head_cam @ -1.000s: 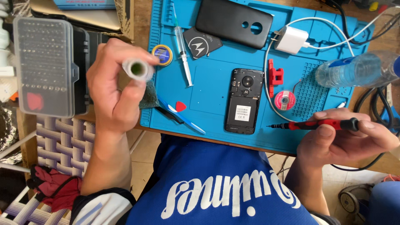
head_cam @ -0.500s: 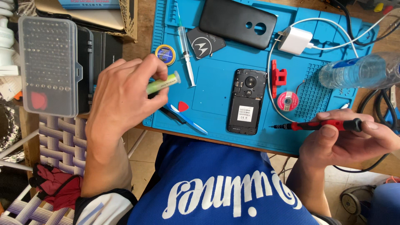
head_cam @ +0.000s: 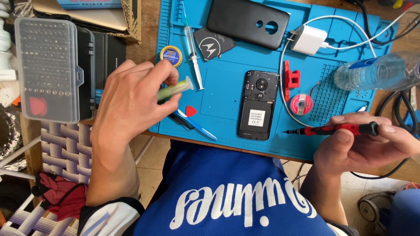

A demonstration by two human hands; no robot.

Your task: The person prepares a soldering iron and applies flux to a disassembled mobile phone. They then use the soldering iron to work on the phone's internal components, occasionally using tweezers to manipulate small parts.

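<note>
- Gripping the pale green tube between thumb and fingertips, your left hand holds it tilted in the air over the near-left corner of the blue repair mat. Only the tips pinch it, so a loosened hold would likely let it roll off the mat's edge toward your lap.
- Just beyond your left fingertips lie a clear syringe and a round yellow-and-blue tin. A sweep forward with that hand could knock either one sideways.
- Under the same hand sit a red triangular pick and a blue pry tool, close to the mat's near edge. A lowered wrist could push them over.
- Your right hand is closed around the red precision screwdriver, thumb on top, tip pointing left toward the opened black phone.
- That phone lies face down, back cover off, between your two hands. A slip of the driver tip could, I judge, scratch its exposed inside.
- Beyond your right hand a clear plastic bottle lies on its side. Any leak would run toward the phone.
</note>
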